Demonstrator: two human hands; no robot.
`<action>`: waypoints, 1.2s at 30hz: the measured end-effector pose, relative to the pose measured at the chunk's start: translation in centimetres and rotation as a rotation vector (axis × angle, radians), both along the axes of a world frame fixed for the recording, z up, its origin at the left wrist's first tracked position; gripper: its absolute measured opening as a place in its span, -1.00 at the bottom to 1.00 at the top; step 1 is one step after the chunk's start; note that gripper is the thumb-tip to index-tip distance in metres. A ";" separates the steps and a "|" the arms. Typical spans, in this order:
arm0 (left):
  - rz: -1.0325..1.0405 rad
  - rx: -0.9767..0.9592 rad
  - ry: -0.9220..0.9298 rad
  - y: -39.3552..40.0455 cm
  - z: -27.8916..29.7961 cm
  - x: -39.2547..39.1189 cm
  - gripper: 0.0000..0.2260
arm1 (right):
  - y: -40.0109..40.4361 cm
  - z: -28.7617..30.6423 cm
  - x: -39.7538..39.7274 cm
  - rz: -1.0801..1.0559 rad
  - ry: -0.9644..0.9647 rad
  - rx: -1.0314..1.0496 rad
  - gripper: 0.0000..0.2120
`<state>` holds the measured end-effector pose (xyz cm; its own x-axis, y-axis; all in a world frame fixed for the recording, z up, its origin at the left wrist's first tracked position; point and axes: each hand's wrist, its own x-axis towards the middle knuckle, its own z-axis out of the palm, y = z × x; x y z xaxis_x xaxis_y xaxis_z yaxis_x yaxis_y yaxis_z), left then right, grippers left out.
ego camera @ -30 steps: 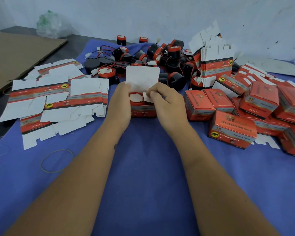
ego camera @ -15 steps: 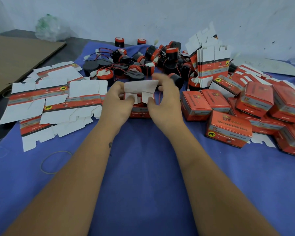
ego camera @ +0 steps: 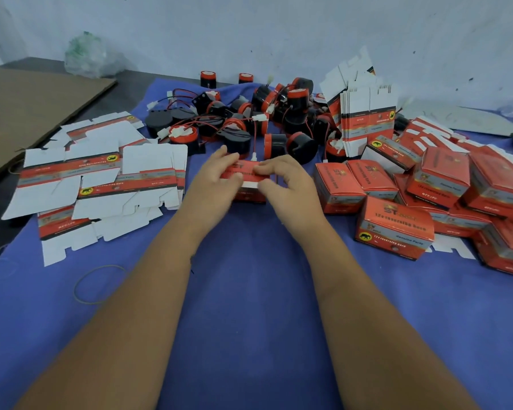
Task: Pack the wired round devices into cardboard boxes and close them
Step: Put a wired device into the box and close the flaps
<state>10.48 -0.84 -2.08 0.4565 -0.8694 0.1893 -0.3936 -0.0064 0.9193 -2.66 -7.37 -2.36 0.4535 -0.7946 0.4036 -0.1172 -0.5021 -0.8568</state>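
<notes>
**Many boxes shut, many round things still to pack**

Two hands work on one red box [ego camera: 251, 184] in the middle of the blue cloth [ego camera: 249, 291]. The left hand [ego camera: 216, 182] holds its left side, fingers curled on the lid. The right hand [ego camera: 285, 184] pinches the white lid flap, which is nearly tucked in. Closed boxes [ego camera: 394, 226] pile up on the right. Behind, a heap of wired round things [ego camera: 279, 119] waits, and flat boxes [ego camera: 101, 179] lie left.

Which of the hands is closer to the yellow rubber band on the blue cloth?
The left. The left hand is on the box, above and right of the rubber band. The right hand holds the box's other side, farther right.
</notes>
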 end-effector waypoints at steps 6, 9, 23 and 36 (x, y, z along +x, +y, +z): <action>-0.028 0.005 -0.060 -0.3 0.2 -0.5 -0.54 | -0.5 -0.6 -0.3 0.039 0.126 -0.005 -0.77; -0.044 0.026 -0.069 -0.2 0.1 -0.5 -0.50 | -0.4 -0.6 -0.4 0.039 0.130 -0.027 -0.71; -0.047 -0.102 -0.082 0.0 -0.5 0.0 -0.64 | -0.3 -0.2 0.1 -0.008 0.097 -0.040 -0.84; 0.004 -0.196 0.398 -0.5 -0.3 0.4 -0.64 | 0.5 0.6 -0.3 0.033 -0.062 0.081 -0.80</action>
<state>10.86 -1.34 -2.36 0.5302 -0.8328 0.1590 -0.0086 0.1823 0.9832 -2.97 -6.84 -1.75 0.4561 -0.8110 0.3663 -0.0476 -0.4332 -0.9000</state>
